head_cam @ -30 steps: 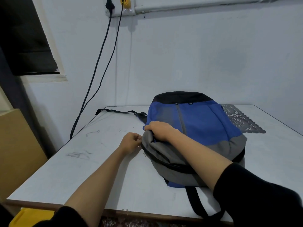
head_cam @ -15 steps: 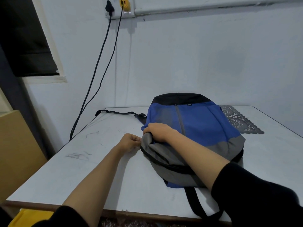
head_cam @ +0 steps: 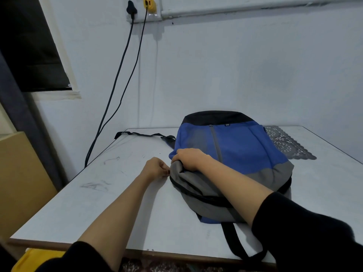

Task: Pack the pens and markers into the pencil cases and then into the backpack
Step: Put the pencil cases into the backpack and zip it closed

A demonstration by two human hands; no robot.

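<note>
Blue, grey and black backpack [head_cam: 245, 152] lies flat on the white table [head_cam: 117, 203], black top end toward the wall, grey end toward the person. Black zip line runs round the near grey part. One black shoulder strap [head_cam: 235, 242] loops off the near table edge, and a second strap [head_cam: 145, 135] trails left along the far side.

Right hand [head_cam: 188, 159] is on the backpack's left corner where blue meets grey, fingers curled down and gripping a bunch of grey fabric. Left hand [head_cam: 155, 167] sits on the table just beside that corner, its fingertips pinched together right against the backpack's edge at the zip line. What is between the fingertips is too small to make out. The two hands are close, not touching. Both forearms are bare, with black sleeves pushed up.

A dark lace mat [head_cam: 284, 144] lies at the far right, partly under the backpack. Two black cables [head_cam: 117, 75] hang from a wall socket [head_cam: 141, 8] down behind the table's left side. A yellow object [head_cam: 29, 258] is below the near left table edge.
</note>
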